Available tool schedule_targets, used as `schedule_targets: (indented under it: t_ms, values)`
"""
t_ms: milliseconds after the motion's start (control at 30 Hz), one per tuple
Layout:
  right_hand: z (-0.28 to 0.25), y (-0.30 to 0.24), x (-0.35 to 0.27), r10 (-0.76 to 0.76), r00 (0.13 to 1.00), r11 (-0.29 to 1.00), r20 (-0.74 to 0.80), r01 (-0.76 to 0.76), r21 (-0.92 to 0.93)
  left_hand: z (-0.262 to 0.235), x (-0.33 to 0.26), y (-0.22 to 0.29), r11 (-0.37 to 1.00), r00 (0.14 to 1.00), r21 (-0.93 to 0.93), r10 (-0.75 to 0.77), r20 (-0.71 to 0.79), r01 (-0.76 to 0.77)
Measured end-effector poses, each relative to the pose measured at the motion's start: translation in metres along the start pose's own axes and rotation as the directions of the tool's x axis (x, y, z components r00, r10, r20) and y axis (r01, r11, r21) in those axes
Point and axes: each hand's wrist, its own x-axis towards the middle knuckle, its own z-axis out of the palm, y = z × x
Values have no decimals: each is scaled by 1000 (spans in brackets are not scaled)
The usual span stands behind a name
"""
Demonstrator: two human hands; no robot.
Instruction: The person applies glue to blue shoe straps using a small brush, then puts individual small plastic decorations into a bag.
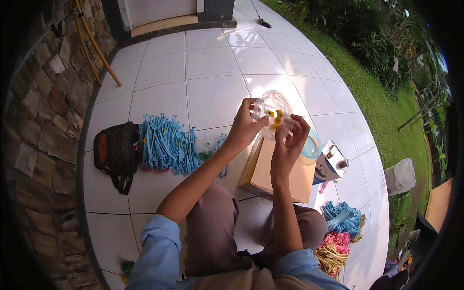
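Both of my hands hold up a clear plastic bag above the far end of a cardboard box. Inside the bag lie several small yellow pieces, too small to name. My left hand pinches the bag's left side between thumb and fingers. On its right side, my right hand grips the plastic with bent fingers. A round light-blue lid or dish sits by the box's right edge, partly behind my right hand.
Left of the box lie a pile of light-blue strips and a dark brown bag. A metal can stands to the right, with blue bundles, pink bundles and tan bundles nearer me. A stone wall borders the tiled floor.
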Motion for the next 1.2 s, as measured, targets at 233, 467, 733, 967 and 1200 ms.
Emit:
schedule_targets:
  t_ms: [233, 467, 733, 967, 1200]
  values:
    - [-114, -3, 11, -6, 941, 848, 338, 184, -497, 80, -44, -7, 979, 989, 191, -97, 108, 75]
    - [-140, 36, 19, 51, 817, 950, 574, 138, -281, 109, -46, -70, 858, 941, 485, -285, 182, 166]
    - [-152, 109, 18, 249, 734, 877, 632, 107, -469, 104, -40, -113, 725, 890, 664, -409, 204, 181]
    - [-143, 112, 2, 141, 584, 883, 800, 291, -368, 95, -47, -93, 635, 699, 732, -640, 320, 246]
    - [-139, 120, 3, 300, 590, 717, 750, 379, -585, 98, -51, -102, 760, 822, 601, -493, 284, 248]
